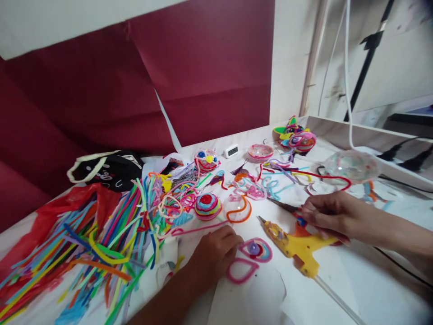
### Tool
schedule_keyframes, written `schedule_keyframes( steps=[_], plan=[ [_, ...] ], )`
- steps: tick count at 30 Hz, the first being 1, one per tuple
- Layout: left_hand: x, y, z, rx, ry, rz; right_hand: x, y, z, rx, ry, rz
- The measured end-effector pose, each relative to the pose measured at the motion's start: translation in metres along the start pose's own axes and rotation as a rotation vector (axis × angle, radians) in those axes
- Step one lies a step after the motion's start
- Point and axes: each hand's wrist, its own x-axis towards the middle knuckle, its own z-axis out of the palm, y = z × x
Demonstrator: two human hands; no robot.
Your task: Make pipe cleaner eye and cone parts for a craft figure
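Observation:
My left hand (pixel 216 250) rests on the table, its fingers curled together. The fingertips are at the left end of a pink pipe-cleaner teardrop (pixel 267 246) with a purple bead inside; what they grip, if anything, is hidden. Just below lies an open pink pipe-cleaner loop (pixel 242 271). My right hand (pixel 333 214) is closed round dark, narrow-bladed scissors (pixel 282 205) pointing left; their handles are mostly covered by the fingers. Under this hand lies a yellow glue gun (pixel 304 253), its nozzle toward the upper left and a clear glue stick (pixel 338 300) sticking out behind.
Loose coloured pipe cleaners (pixel 125 234) cover the left side, partly on red plastic (pixel 77 203). Behind my hands are a striped dome (pixel 208 205), a clear dome (pixel 238 207), a pink-rimmed bowl (pixel 260 152), a small digital clock (pixel 231 151) and a black bag (pixel 111 171).

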Motion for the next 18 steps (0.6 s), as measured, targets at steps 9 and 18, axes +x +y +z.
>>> schedule_keyframes(
  steps=[9, 18],
  plan=[
    [-0.001, 0.001, -0.002, 0.004, -0.026, -0.009, 0.001, 0.01, -0.002, 0.046, 0.026, 0.035],
    [-0.003, -0.003, -0.001, 0.015, 0.055, 0.07, 0.016, 0.036, 0.003, 0.027, 0.205, 0.018]
  ],
)
